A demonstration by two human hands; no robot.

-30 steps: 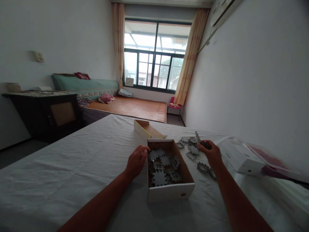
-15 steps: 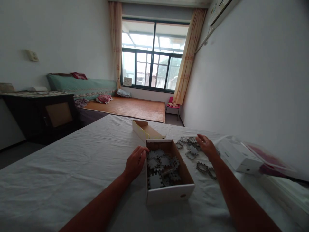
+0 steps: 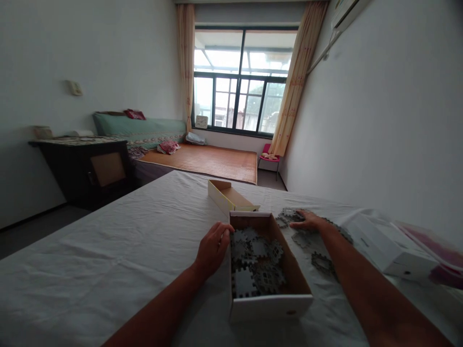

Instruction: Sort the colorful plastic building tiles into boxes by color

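Several grey pieces [image 3: 288,218] between open box [image 3: 271,309] and carton [image 3: 394,248]

Rm in a home, prob. a bedrm: low bed [image 3: 154,172] w/ orange-brown mat [image 3: 213,161] nr the big window [image 3: 240,77], peach curtains [image 3: 294,86] each side, long green-covered backrest [image 3: 144,127] along L wall [image 3: 123,53], dark cabinet [image 3: 77,168] w/ patterned top, sq. clock [image 3: 201,121] at window's foot, pink chair [image 3: 267,147] in far corner, AC-type unit [image 3: 349,13], partly in view, high on R wall [image 3: 390,120], white cloth [image 3: 119,250] spread in front.
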